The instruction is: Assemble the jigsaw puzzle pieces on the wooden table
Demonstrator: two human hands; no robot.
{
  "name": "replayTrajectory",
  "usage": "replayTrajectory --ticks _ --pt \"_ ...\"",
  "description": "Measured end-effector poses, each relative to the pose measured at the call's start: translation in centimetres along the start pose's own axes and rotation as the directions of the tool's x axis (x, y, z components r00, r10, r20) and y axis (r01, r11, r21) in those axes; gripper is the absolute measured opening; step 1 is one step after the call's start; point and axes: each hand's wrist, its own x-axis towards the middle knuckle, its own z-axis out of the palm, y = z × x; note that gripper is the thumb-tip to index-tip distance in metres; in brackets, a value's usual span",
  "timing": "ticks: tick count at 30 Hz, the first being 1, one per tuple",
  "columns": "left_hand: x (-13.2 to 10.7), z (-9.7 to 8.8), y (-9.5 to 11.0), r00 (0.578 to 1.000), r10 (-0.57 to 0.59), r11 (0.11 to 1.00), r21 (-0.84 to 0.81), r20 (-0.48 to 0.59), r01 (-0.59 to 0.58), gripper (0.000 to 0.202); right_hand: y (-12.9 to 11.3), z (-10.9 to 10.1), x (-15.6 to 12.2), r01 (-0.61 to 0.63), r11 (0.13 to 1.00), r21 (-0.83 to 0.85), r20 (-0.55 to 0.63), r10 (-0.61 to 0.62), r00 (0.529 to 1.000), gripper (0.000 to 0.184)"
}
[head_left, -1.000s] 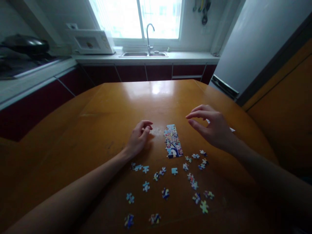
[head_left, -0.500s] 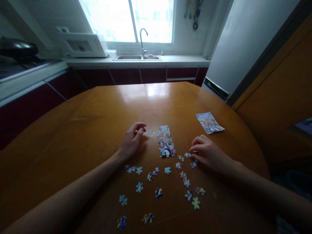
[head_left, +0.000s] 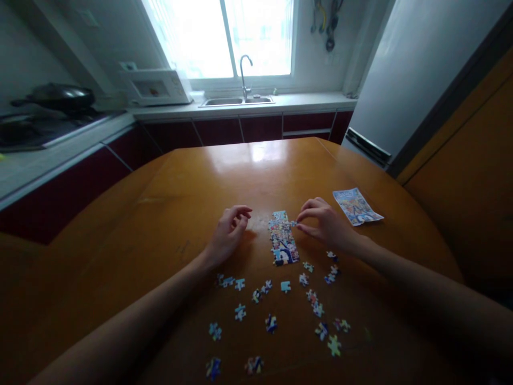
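A partly joined jigsaw puzzle (head_left: 284,240), a narrow upright strip with a printed picture, lies on the wooden table (head_left: 180,187) between my hands. My right hand (head_left: 326,224) pinches a small puzzle piece (head_left: 294,223) between thumb and fingertips, right at the strip's upper right edge. Whether that piece has locked in, I cannot tell. To the left of the strip, my left hand (head_left: 229,235) rests on its side, loosely curled and open, holding nothing. Several loose pieces lie nearer to me, among them a plain light-blue one (head_left: 285,286) and a yellow-green one (head_left: 334,345).
A creased printed picture sheet (head_left: 356,206) lies beyond my right hand. Past the table stand a counter with a sink (head_left: 224,101), a microwave (head_left: 158,87) and a wok (head_left: 60,97) on the stove. A fridge (head_left: 404,69) is at the right.
My right hand has gone from the loose pieces up and left to the strip's edge, carrying a puzzle piece. My left hand stays beside the strip. The view has shifted slightly.
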Motion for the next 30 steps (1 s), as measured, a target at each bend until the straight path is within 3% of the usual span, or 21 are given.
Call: replayTrajectory --ticks 4,9,18,30 --pt "0.4 -1.4 0.3 0.988 0.066 0.987 0.139 0.139 -0.086 0.023 1.2 3.2 3.9 0.039 0.999 -0.001 0.009 -0.039 0.999 0.003" --pt "1.5 -1.6 0.2 0.948 0.117 0.941 0.272 0.297 -0.201 0.021 2.2 5.5 5.8 0.066 0.998 -0.007 0.086 -0.065 0.994 0.000" --pt "3.1 1.7 -0.7 0.945 0.239 0.923 0.249 0.222 -0.292 0.017 2.3 5.8 5.9 0.045 0.999 0.019 0.113 -0.047 0.993 0.002" --pt "2.3 1.7 -1.3 0.905 0.319 0.889 0.243 0.281 -0.389 0.017 2.6 6.3 5.8 0.036 0.998 0.044 0.102 -0.040 0.994 0.003"
